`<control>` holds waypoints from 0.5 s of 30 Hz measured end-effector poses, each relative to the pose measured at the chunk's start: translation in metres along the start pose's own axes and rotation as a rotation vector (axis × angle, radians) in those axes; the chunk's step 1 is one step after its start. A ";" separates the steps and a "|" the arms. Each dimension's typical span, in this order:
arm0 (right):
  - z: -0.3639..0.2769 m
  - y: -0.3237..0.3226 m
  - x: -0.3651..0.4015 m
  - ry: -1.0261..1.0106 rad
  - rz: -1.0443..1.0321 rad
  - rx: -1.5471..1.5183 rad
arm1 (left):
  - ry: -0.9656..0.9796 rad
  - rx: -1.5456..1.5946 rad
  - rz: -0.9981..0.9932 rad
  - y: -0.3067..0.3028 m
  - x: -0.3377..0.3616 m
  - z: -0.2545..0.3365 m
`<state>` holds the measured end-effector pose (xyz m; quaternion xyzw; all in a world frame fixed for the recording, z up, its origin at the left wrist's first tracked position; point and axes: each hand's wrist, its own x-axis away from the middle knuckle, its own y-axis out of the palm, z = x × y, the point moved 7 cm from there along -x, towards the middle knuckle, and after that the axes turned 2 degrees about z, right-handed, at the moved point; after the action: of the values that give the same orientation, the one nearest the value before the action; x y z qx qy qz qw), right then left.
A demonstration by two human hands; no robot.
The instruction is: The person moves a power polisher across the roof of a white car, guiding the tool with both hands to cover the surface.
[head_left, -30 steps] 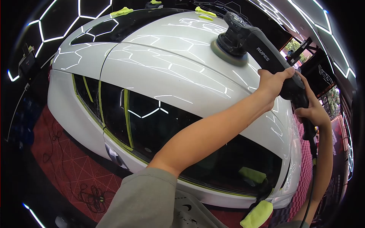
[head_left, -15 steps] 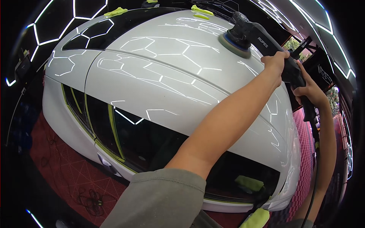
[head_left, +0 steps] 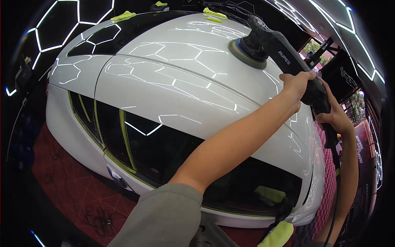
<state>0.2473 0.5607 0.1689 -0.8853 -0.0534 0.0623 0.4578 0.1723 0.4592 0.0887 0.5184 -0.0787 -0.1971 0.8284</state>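
A black polishing machine (head_left: pixel 284 53) marked RUPES rests its round pad (head_left: pixel 247 54) on the white car roof (head_left: pixel 164 53). Wrapped over the middle of the machine's body is my left hand (head_left: pixel 297 85), its arm reaching across the side windows. Farther back, my right hand (head_left: pixel 338 117) grips the rear handle, from which a black cable runs down. The undersides of both hands' fingers are partly hidden by the machine. Hexagonal light reflections cover the glossy roof around the pad.
Yellow-green cloths lie at the car's far edge (head_left: pixel 214 13), at the rear glass (head_left: pixel 123 16) and by the near mirror (head_left: pixel 276 234). Yellow-green tape edges the side windows (head_left: pixel 164 144). Dark cables lie on the red floor (head_left: pixel 78 193).
The polisher and both hands have shifted slightly left and toward the near side along the roof. The view has also moved a little.
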 end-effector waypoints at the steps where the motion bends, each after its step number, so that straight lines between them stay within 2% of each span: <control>1: 0.001 -0.001 0.008 0.007 0.003 0.001 | 0.009 -0.019 -0.015 0.001 0.008 -0.004; 6: -0.024 0.007 0.060 0.039 0.032 0.007 | 0.004 -0.055 -0.069 0.010 0.054 -0.024; 8: -0.020 0.004 0.079 0.049 0.029 -0.009 | 0.011 -0.050 -0.121 0.015 0.074 -0.032; 11: -0.015 0.002 0.107 0.054 0.070 -0.047 | -0.022 -0.150 -0.099 0.017 0.101 -0.046; 13: -0.009 -0.002 0.122 -0.024 0.062 -0.034 | -0.001 -0.111 -0.156 0.023 0.114 -0.058; 15: -0.009 -0.007 0.135 0.033 0.047 0.062 | 0.006 -0.021 -0.219 0.030 0.129 -0.066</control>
<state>0.3819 0.5780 0.1716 -0.8725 -0.0231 0.0601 0.4843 0.3188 0.4732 0.0762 0.5158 -0.0168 -0.2858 0.8075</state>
